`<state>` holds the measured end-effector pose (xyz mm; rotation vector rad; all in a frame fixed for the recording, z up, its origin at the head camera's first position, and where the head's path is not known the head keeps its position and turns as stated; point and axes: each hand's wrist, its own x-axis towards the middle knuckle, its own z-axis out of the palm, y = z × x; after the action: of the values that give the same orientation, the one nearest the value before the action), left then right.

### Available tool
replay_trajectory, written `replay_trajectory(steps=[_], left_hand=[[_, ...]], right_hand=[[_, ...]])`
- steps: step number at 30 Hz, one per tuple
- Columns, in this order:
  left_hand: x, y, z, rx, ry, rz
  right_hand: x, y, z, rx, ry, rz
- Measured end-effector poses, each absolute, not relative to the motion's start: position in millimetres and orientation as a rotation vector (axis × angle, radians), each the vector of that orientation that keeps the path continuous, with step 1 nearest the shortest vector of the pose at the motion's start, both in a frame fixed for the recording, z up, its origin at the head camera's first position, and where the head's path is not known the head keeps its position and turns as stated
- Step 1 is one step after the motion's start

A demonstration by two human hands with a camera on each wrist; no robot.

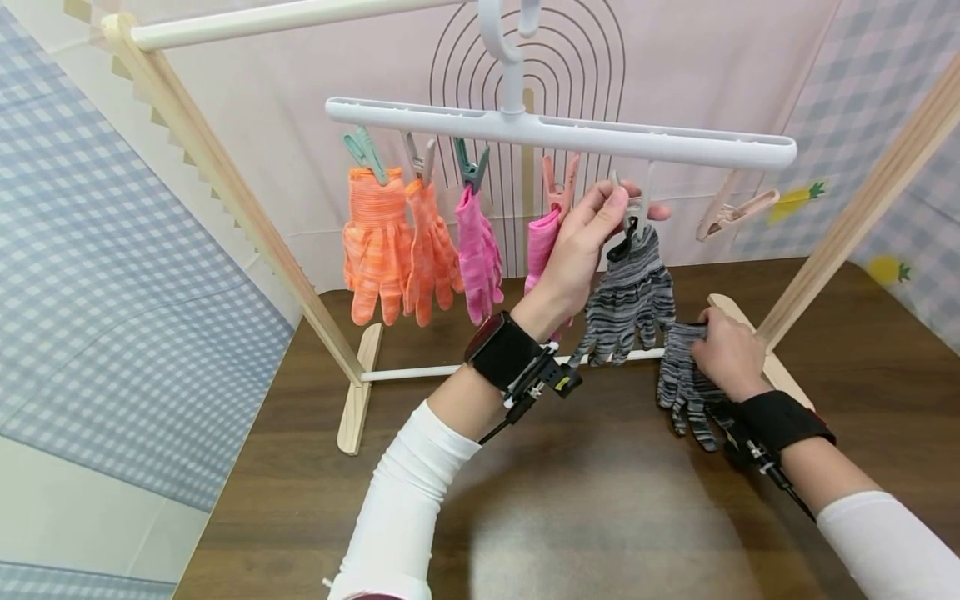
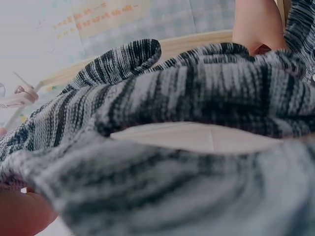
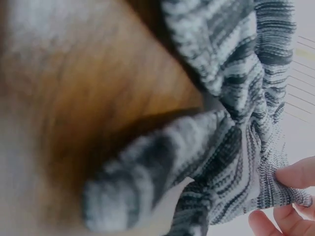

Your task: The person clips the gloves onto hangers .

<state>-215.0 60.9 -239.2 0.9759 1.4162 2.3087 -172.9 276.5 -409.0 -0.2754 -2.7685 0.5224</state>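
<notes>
My left hand (image 1: 576, 246) is raised under the white hanger (image 1: 570, 129), pinching a pale clothespin (image 1: 637, 204) at the cuff of a black-and-grey knit glove (image 1: 630, 292). That glove hangs fingers down and fills much of the left wrist view. Lower and to the right, my right hand (image 1: 729, 354) holds a second black-and-grey glove (image 1: 681, 375) by its cuff. In the right wrist view, the thumb and fingertips (image 3: 298, 173) grip this glove's edge. The left fingers partly hide the clothespin's handles.
Orange gloves (image 1: 375, 242) and pink gloves (image 1: 478, 250) hang from clothespins on the hanger's left and middle. A beige clothespin (image 1: 735, 212) dangles at the right end. The wooden rack's posts (image 1: 225, 192) stand on both sides, on a brown table (image 1: 360, 517).
</notes>
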Motion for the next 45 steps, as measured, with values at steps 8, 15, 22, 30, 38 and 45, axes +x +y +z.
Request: replay_trajectory(steps=[8,15,22,30,38,45], left_hand=[[-215,61,-238,0.978,1.456,2.312],[-213,58,-237,1.074,1.534,2.304],[-213,56,-237,1.057,1.52,2.325],[-213,52,-241,1.078,1.543,2.283],[-213,44,-250,1.125,1.621,2.223],[-211,40,-257,1.248,1.697,2.18]], right_hand=[[-162,279,-404,-0.198,-2.712,0.535],[-152,277,-394,-0.167,-2.696,0.57],[-145,274,-387,-0.134,-2.653,0.588],[-139,272,-388,-0.103,-2.64,0.59],[-142,273,-391,-0.098,-2.634,0.582],[-145,273,-393,-0.099,-2.635,0.568]])
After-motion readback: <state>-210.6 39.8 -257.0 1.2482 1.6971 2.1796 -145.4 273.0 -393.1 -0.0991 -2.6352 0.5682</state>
